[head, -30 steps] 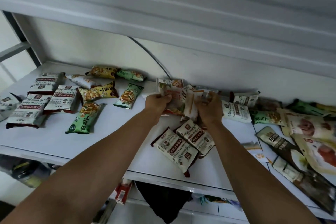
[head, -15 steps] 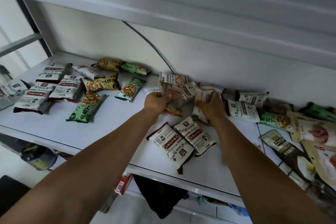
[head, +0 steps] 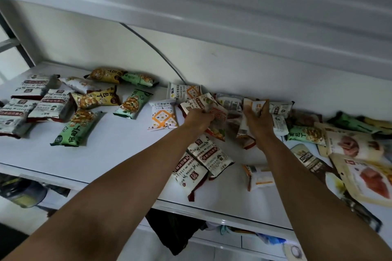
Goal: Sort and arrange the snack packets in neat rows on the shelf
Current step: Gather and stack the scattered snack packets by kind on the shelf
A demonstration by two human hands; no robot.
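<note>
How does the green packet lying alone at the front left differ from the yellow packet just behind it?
The green packet has a green wrapper; the yellow packet is yellow. The green one points toward the shelf's front edge; the yellow one lies nearly crosswise. Both lie flat, untouched, and picture similar golden snacks.

thin dark cable [head: 157, 53] curves down the pale back wall [head: 84, 44]; below the front edge, dark cloth [head: 174, 231] hangs at centre, a round lidded container [head: 25, 195] sits lower left, grey upright post [head: 19, 48] at far left.
</note>
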